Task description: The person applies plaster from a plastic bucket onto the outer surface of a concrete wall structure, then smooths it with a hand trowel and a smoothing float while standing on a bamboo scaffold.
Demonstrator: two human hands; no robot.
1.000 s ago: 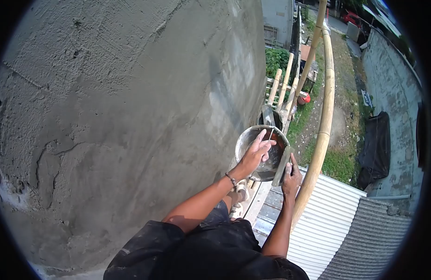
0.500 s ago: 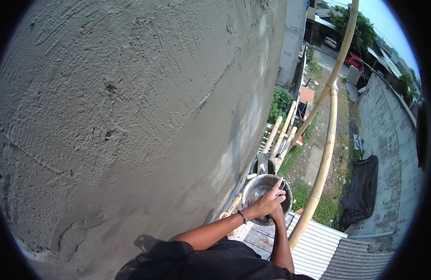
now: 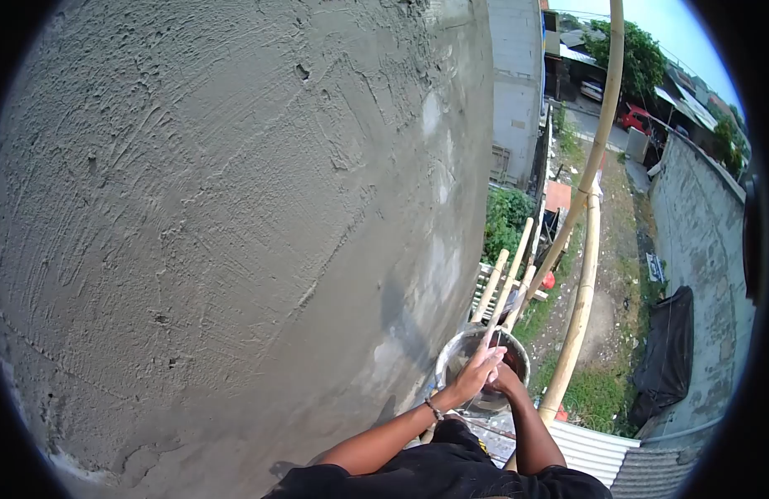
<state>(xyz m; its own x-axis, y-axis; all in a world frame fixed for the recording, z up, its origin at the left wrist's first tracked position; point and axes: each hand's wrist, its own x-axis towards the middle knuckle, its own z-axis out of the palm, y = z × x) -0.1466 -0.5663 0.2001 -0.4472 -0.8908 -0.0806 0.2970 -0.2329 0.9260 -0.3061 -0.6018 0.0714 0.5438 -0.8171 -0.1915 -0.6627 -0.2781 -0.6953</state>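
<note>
Both my hands are together over a round bucket (image 3: 444,359) with a pale, mortar-smeared rim. My left hand (image 3: 479,372), with a bracelet at its wrist, lies in front, fingers closed and pale with wet residue. A thin, pale, edge-like shape rises from its fingertips; I cannot make out what it is. My right hand (image 3: 506,380) presses against the left from the right side, its fingers mostly hidden. Behind them the bucket's inside looks dark and wet, with a reddish-brown patch.
A freshly plastered grey wall (image 3: 234,208) fills the left. Bamboo poles (image 3: 586,283) cross on the right, and shorter bamboo ends (image 3: 490,287) stick up beyond the bucket. Corrugated roofing (image 3: 592,449) lies below. Farther down are a grassy strip (image 3: 596,374), a black tarp (image 3: 663,358) and a boundary wall (image 3: 704,233).
The view has shifted, so bucket and hands appear slightly lower and more to the right. My left hand's spread fingers have drawn together, and my right hand has come up beside it.
</note>
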